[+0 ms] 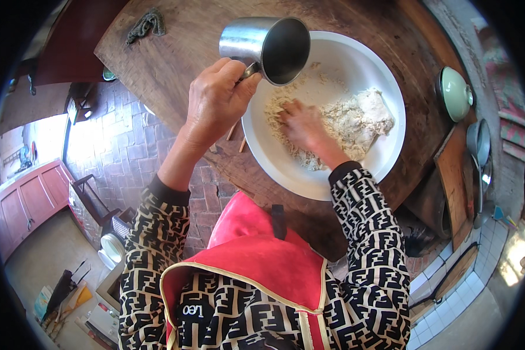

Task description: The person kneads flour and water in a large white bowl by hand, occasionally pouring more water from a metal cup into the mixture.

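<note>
A metal mug (264, 48) is tilted above the left rim of a large white basin, its mouth facing right. My left hand (221, 98) grips it by the handle. Inside the basin (323, 188), my right hand (304, 124) is slightly blurred, with its fingers down in crumbly, flaky dough (308, 157). A larger, paler lump of dough (374, 109) lies to the right of that hand. Whether my right fingers close on any dough cannot be told. No liquid is seen leaving the mug.
The basin stands on a wooden table (179, 48). A crumpled dark cloth (148, 26) lies at its far left corner. Chopstick-like sticks (242, 144) lie beside the basin. At the right are an upturned green bowl (456, 94), a metal ladle (479, 144) and a wooden board (455, 183).
</note>
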The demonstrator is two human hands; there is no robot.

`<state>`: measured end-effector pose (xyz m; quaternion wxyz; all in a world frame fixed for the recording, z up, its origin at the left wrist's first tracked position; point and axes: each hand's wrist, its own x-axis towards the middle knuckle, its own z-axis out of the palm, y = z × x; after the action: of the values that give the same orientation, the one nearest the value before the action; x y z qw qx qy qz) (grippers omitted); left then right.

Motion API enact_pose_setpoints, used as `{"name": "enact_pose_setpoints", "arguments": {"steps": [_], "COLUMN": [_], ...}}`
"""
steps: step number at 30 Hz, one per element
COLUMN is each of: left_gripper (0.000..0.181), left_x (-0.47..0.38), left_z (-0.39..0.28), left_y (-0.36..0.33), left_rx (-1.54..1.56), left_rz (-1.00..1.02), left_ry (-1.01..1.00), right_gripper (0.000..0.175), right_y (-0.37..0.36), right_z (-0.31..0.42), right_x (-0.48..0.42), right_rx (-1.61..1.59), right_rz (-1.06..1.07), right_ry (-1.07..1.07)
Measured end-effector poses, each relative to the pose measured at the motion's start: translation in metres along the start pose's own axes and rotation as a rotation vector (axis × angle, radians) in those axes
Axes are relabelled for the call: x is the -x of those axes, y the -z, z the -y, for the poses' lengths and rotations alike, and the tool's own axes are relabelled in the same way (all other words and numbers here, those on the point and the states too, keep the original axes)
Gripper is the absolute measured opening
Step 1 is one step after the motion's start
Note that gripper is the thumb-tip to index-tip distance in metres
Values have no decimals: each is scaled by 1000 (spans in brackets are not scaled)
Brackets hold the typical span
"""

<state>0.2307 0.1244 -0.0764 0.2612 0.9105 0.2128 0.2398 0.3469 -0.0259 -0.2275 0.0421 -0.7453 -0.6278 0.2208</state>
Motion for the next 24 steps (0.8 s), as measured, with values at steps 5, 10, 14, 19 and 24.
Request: {"name": "enact_pose_setpoints", "arguments": {"steps": [5,10,14,19,24], "left_gripper": [20,19,18,19,19], "left_x": [2,3,0,-3,-4], "left_z": [-1,1,1,0,0], "left_y": [3,-3,-6,-5,-6], "left_rx": [12,21,53,67,36], "left_rz": [8,7,-18,-14,-12], "left_ry": [25,25,-6,-44,-26], "right_gripper": [36,34,33,37,40], "right_y": [6,-9,-19,-3,1], "right_z": [-68,-40,0,-40,-62], "right_x": [-13,-48,-32,-17,-25], "right_rx": [247,-49,-169,193,78], "right_rz": [-437,-463,-280,-189,-301], "right_ry": [-387,-493,-116,-286,-529]}}
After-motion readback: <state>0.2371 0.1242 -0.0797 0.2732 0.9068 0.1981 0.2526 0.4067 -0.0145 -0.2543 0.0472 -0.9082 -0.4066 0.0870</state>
